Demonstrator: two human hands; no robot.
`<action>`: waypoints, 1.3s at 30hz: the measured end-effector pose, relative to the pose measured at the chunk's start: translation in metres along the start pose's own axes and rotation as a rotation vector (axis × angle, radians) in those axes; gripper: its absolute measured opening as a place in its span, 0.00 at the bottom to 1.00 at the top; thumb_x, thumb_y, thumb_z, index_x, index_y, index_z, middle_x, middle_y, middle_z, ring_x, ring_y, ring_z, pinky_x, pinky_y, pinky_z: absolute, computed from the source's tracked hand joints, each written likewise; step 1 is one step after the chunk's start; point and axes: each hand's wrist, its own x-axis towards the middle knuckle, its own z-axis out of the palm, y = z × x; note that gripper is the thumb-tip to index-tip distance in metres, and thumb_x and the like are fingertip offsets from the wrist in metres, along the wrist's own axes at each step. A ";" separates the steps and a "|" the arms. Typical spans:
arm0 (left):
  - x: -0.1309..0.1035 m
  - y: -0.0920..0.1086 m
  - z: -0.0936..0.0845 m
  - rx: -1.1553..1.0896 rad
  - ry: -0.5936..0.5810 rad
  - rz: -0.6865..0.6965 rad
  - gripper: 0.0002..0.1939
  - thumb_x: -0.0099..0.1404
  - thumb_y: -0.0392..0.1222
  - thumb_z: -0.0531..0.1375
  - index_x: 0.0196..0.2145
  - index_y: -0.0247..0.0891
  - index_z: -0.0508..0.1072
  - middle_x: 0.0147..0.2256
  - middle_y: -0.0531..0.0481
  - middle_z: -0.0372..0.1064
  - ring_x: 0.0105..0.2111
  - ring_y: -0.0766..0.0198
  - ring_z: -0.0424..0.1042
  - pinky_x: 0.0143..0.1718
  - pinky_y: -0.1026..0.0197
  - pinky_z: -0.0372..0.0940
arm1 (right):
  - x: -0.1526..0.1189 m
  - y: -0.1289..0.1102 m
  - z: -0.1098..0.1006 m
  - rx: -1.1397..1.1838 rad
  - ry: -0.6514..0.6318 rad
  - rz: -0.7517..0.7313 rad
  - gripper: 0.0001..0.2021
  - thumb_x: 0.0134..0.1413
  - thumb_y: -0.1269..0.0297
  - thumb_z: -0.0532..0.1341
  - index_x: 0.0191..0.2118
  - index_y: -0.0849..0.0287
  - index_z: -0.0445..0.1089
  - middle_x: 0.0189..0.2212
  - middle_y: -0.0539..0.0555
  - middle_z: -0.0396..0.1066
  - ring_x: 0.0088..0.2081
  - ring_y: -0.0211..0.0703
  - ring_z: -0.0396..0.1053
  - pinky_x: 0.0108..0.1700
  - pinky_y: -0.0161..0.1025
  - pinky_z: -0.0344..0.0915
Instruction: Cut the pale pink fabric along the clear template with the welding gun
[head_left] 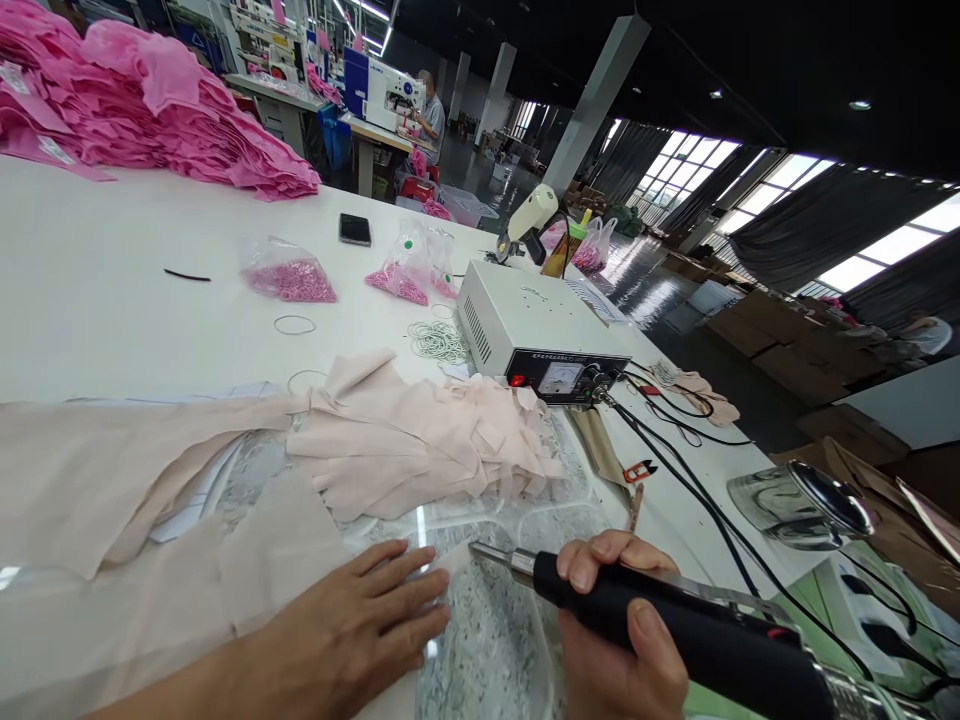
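My right hand (pixel 622 630) is wrapped round the black handle of an ultrasonic cutting pen (pixel 697 625). Its metal tip points left and meets the edge of a pale pink fabric piece (pixel 277 545), just beyond my left fingertips. My left hand (pixel 375 610) lies flat on that fabric with the fingers stretched out, holding nothing. Beneath is a clear sheet over a grey marbled surface (pixel 487 620). Further back lies a pile of cut pale pink fabric pieces (pixel 427 435); a longer strip (pixel 90 470) spreads to the left.
A grey control box (pixel 540 310) with a dial stands behind the pile, its cables (pixel 690 480) running right. A glass mug (pixel 795 505) is at the right. Bags of pink bits (pixel 289 275), a phone (pixel 355 230) and stacked pink fabric (pixel 150 100) lie farther back. A person (pixel 431 115) sits at a sewing machine.
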 end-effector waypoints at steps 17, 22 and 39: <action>0.001 -0.002 -0.001 -0.017 0.033 -0.010 0.15 0.77 0.38 0.53 0.58 0.40 0.70 0.57 0.48 0.71 0.61 0.54 0.67 0.62 0.54 0.63 | -0.001 0.000 0.001 -0.001 -0.039 0.026 0.05 0.55 0.62 0.60 0.37 0.55 0.69 0.30 0.49 0.66 0.24 0.37 0.67 0.29 0.41 0.69; 0.000 -0.002 0.001 0.015 0.034 -0.005 0.15 0.76 0.37 0.54 0.57 0.40 0.71 0.59 0.48 0.70 0.60 0.53 0.68 0.61 0.52 0.64 | -0.001 -0.001 0.003 0.015 -0.045 0.026 0.04 0.55 0.64 0.60 0.36 0.56 0.69 0.31 0.49 0.67 0.25 0.37 0.68 0.29 0.41 0.70; 0.004 -0.010 -0.012 0.178 0.051 0.111 0.18 0.78 0.39 0.49 0.61 0.41 0.69 0.62 0.53 0.66 0.62 0.61 0.65 0.64 0.58 0.58 | 0.002 -0.002 -0.005 0.082 -0.003 0.039 0.07 0.56 0.60 0.60 0.39 0.55 0.70 0.31 0.49 0.64 0.23 0.35 0.66 0.26 0.38 0.69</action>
